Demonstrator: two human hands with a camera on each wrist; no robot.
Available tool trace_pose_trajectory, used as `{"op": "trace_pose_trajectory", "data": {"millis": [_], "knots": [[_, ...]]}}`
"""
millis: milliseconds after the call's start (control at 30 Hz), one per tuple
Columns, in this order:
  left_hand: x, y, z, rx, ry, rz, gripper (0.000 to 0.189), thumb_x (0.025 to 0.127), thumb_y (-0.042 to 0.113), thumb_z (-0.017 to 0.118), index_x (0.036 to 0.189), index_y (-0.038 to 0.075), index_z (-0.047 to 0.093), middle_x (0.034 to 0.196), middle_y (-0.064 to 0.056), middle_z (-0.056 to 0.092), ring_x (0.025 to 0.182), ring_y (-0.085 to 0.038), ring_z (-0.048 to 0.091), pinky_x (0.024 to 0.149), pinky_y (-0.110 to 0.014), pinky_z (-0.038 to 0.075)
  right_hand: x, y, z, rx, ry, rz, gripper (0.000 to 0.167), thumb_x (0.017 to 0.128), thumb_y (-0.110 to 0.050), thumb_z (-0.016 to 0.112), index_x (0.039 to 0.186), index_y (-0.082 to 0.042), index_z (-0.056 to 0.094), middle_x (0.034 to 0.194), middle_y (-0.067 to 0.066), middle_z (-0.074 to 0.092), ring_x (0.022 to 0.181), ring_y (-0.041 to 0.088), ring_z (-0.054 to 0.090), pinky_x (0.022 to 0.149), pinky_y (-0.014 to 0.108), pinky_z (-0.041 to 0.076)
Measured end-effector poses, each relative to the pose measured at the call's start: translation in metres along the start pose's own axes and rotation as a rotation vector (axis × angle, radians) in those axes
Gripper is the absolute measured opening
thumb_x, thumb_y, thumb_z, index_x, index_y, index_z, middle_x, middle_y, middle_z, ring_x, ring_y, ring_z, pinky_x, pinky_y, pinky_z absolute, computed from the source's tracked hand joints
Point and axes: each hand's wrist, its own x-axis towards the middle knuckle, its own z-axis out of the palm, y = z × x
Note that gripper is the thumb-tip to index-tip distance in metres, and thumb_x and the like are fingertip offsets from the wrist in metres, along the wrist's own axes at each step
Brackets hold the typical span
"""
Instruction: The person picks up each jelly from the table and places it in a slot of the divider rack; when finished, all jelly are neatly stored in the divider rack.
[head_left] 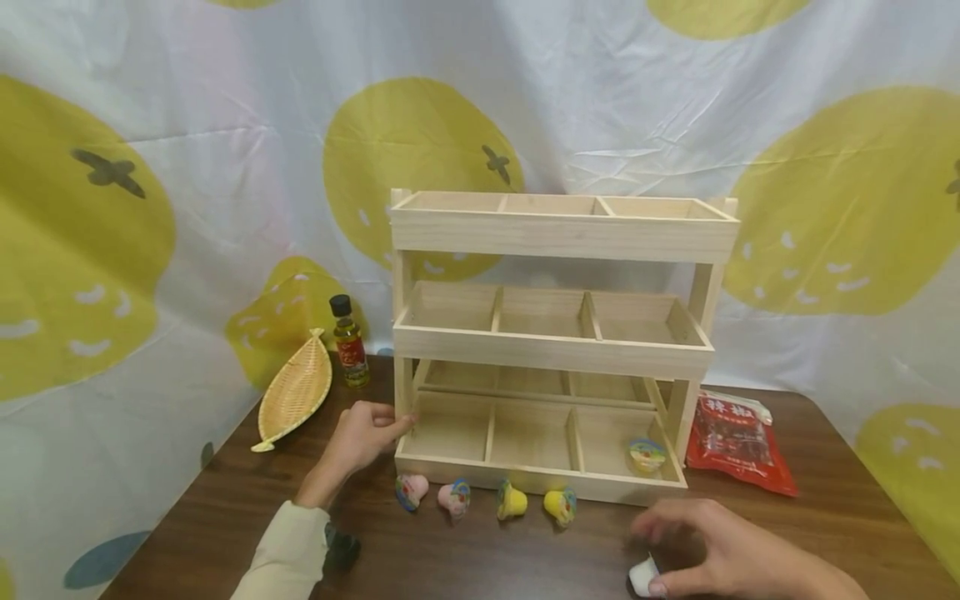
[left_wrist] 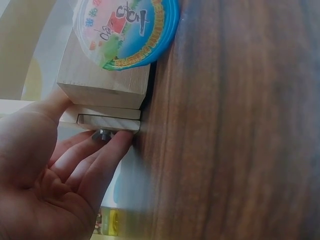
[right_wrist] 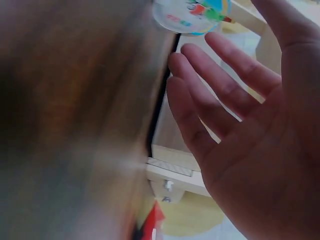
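Note:
A three-tier wooden shelf (head_left: pixel 555 350) with divided trays stands on the table. At its lower left corner my left hand (head_left: pixel 367 437) grips the frame; in the left wrist view the thumb goes behind the wood and the fingers (left_wrist: pixel 107 165) lie along the outer side, by a metal bolt. My right hand (head_left: pixel 720 546) hovers at the front right, its fingers (right_wrist: pixel 185 110) spread and loosely bent. Its thumb tip overlaps a small white cup-shaped thing (head_left: pixel 642 577). One jelly cup (head_left: pixel 647 455) lies in the bottom tray's right compartment.
Two pink jelly cups (head_left: pixel 454 498) and two yellow jelly cups (head_left: pixel 512 502) lie in a row before the shelf. At left are a woven basket (head_left: pixel 296 392) and a dark-capped bottle (head_left: pixel 349 346). A red snack bag (head_left: pixel 738 442) lies right of the shelf.

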Motion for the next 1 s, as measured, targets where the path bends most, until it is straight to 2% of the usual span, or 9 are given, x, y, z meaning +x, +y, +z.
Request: {"op": "trace_pose_trajectory", "data": {"millis": [167, 400, 567, 733, 933, 1000], "knots": [[0.001, 0.000, 0.002, -0.002, -0.005, 0.006, 0.034, 0.098, 0.042, 0.081, 0.101, 0.008, 0.085, 0.102, -0.012, 0.085, 0.078, -0.017, 0.082, 0.067, -0.026, 0.061, -0.007, 0.005, 0.005, 0.089, -0.072, 0.057, 0.046, 0.094, -0.028, 0.088, 0.135, -0.021, 0.069, 0.119, -0.010, 0.077, 0.101, 0.004, 0.069, 0.080, 0.024, 0.056], [0.001, 0.000, 0.003, 0.004, -0.002, 0.001, 0.036, 0.098, 0.047, 0.081, 0.097, 0.011, 0.085, 0.101, -0.009, 0.085, 0.077, -0.013, 0.080, 0.066, -0.025, 0.058, -0.005, 0.012, 0.009, 0.042, -0.044, -0.029, 0.038, 0.096, -0.028, 0.086, 0.130, -0.022, 0.070, 0.113, -0.012, 0.075, 0.097, 0.003, 0.068, 0.076, 0.025, 0.057], [0.000, 0.000, 0.004, -0.001, -0.011, 0.005, 0.037, 0.098, 0.047, 0.080, 0.097, 0.011, 0.085, 0.102, -0.010, 0.085, 0.077, -0.016, 0.082, 0.067, -0.025, 0.059, -0.004, 0.012, 0.012, 0.092, -0.031, 0.026, 0.036, 0.096, -0.029, 0.085, 0.128, -0.022, 0.071, 0.111, -0.012, 0.076, 0.095, 0.002, 0.069, 0.075, 0.025, 0.057], [-0.001, -0.001, 0.002, 0.012, -0.003, 0.015, 0.036, 0.099, 0.048, 0.079, 0.095, 0.012, 0.084, 0.100, -0.008, 0.085, 0.076, -0.016, 0.082, 0.064, -0.027, 0.057, 0.000, 0.012, 0.014, 0.087, 0.029, 0.026, 0.036, 0.096, -0.028, 0.086, 0.128, -0.021, 0.071, 0.106, -0.013, 0.078, 0.092, 0.003, 0.072, 0.074, 0.025, 0.059], [-0.002, 0.000, 0.000, 0.024, 0.010, 0.042, 0.032, 0.099, 0.045, 0.079, 0.099, 0.014, 0.086, 0.096, -0.005, 0.086, 0.075, -0.014, 0.081, 0.063, -0.027, 0.056, 0.005, 0.014, 0.014, 0.049, 0.175, -0.054, 0.039, 0.092, -0.021, 0.090, 0.125, -0.016, 0.071, 0.104, -0.011, 0.078, 0.090, 0.005, 0.074, 0.075, 0.028, 0.062], [-0.002, 0.000, 0.001, 0.027, 0.012, 0.046, 0.031, 0.099, 0.045, 0.079, 0.098, 0.015, 0.086, 0.094, -0.004, 0.086, 0.075, -0.013, 0.081, 0.062, -0.027, 0.056, 0.006, 0.012, 0.015, 0.045, 0.222, -0.054, 0.040, 0.091, -0.019, 0.090, 0.125, -0.014, 0.071, 0.103, -0.010, 0.078, 0.089, 0.006, 0.074, 0.076, 0.028, 0.062]]}}
